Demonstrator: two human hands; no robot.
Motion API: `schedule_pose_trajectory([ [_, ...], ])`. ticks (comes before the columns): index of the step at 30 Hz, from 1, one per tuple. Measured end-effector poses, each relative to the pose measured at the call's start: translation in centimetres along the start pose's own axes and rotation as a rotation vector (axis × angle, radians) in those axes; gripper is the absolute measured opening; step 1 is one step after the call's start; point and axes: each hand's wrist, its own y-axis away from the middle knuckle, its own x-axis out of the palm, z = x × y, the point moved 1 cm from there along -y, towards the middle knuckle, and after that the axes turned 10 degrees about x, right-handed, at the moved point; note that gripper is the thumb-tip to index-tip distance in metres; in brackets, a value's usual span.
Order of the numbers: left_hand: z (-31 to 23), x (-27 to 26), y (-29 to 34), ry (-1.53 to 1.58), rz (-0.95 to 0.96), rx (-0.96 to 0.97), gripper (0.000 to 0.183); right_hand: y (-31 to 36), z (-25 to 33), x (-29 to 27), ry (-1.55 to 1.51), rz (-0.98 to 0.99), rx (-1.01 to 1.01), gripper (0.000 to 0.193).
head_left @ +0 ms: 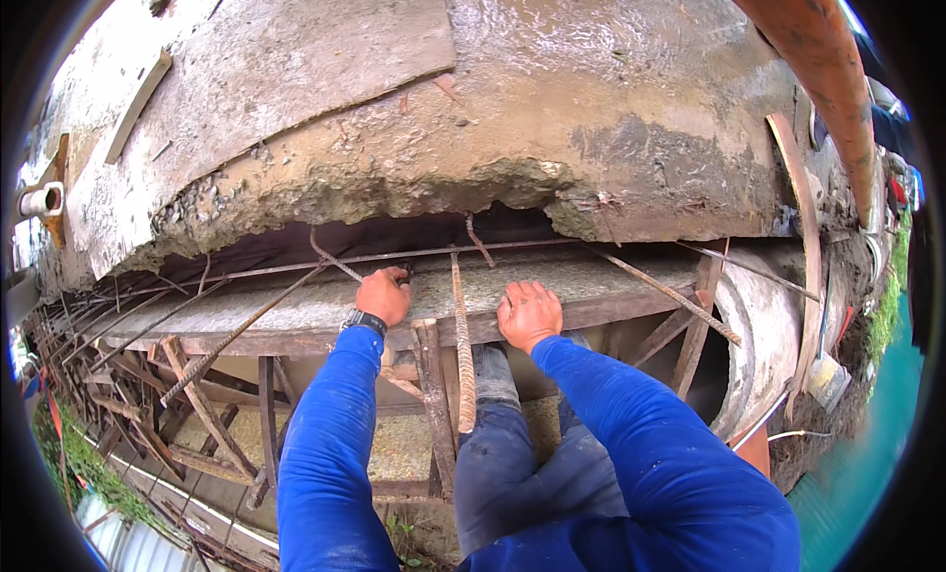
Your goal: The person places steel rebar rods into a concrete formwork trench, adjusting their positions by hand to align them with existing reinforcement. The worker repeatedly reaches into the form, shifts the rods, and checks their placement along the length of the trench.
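A long, weathered formwork board (621, 288) with a speckled top runs crosswise under a broken concrete edge (394, 186). My left hand (384, 295), below a dark wristwatch (365, 323), is closed at the board's far side. Its fingertips are at a small dark thing that I cannot make out. My right hand (530, 314) is closed over the board's near edge with its fingers bent onto the top. Between my hands a rusty rebar (462, 345) sticks out toward me. A thinner long bar (394, 257) runs lengthwise just beyond my left fingertips.
Bent bars (246, 331) jut out at the left and another rebar (670, 294) at the right. Wooden props (434, 395) stand under the board. A round concrete pipe (754, 340) is at the right, near an orange pole (823, 69). Flat sheeting (325, 60) covers the slab.
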Motion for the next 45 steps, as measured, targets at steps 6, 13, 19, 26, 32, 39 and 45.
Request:
schedule_pose_trajectory([
  [6,1.8,0.4,0.8,0.129,-0.042,0.173,0.041,-0.1,-0.4,0.1,-0.013,0.086,0.030,0.021],
  [13,-0.2,-1.1,0.8,0.155,0.215,0.322,0.044,0.1,-0.9,0.2,-0.017,0.055,0.039,0.021],
  [19,-2.5,3.5,-2.7,-0.172,0.366,0.266,0.047,-0.1,-0.3,0.2,-0.077,0.038,0.007,0.016],
  [26,-3.9,0.7,-2.2,-0.485,0.377,0.211,0.054,0.0,-0.9,0.0,-0.100,0.004,0.002,0.015],
  [32,-4.8,-0.6,0.3,-0.587,0.315,0.055,0.051,0.1,-1.1,0.0,-0.123,0.020,0.015,0.014],
  [39,-2.4,-0.5,-1.9,-0.356,0.422,0.209,0.065,0.0,-0.8,-0.8,-0.128,0.046,0.015,0.015],
  [45,-1.0,4.3,-5.2,-0.050,0.554,0.079,0.079,-0.3,-0.8,-0.4,-0.108,0.085,0.021,0.016],
])
